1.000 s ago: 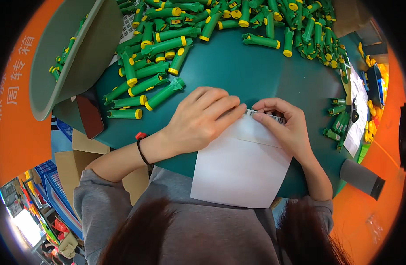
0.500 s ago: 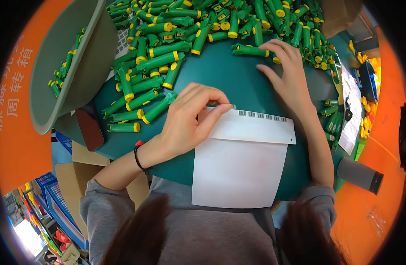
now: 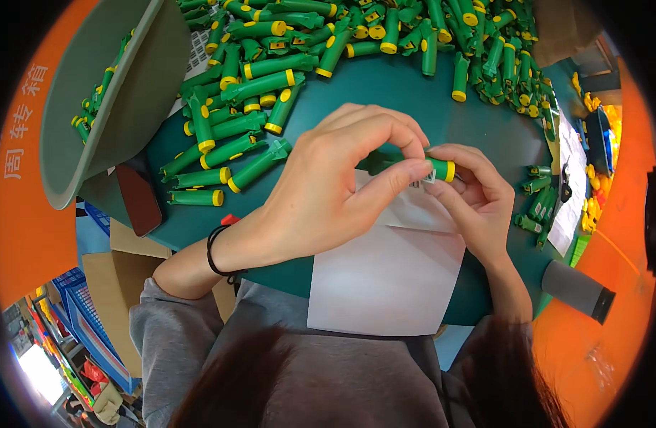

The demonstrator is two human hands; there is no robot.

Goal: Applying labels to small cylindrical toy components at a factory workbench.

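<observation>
My right hand [image 3: 486, 194] holds a green plastic tube [image 3: 442, 170] with a yellow end cap, above the white label sheet [image 3: 385, 282]. My left hand [image 3: 335, 182] pinches a small white barcode label [image 3: 429, 177] between thumb and forefinger, right against the tube's side. Part of the tube is hidden behind the left fingers. Under both hands lies the sheet, its upper flap folded over and its barcodes mostly covered. Loose green tubes [image 3: 260, 87] with yellow caps are heaped across the far side of the dark green table [image 3: 385, 85].
On the left a grey-green basin [image 3: 153, 93] stands tilted, green tubes inside. Near it lies a dark red flat object [image 3: 141, 203]. At the right are several green tubes [image 3: 538, 207], a white paper [image 3: 569, 171] and a grey cylinder [image 3: 574, 289]. A cardboard box [image 3: 117, 292] sits below left.
My right hand has picked up a tube from the far side and brought it back over the sheet. My left hand has moved right with a label to meet it.
</observation>
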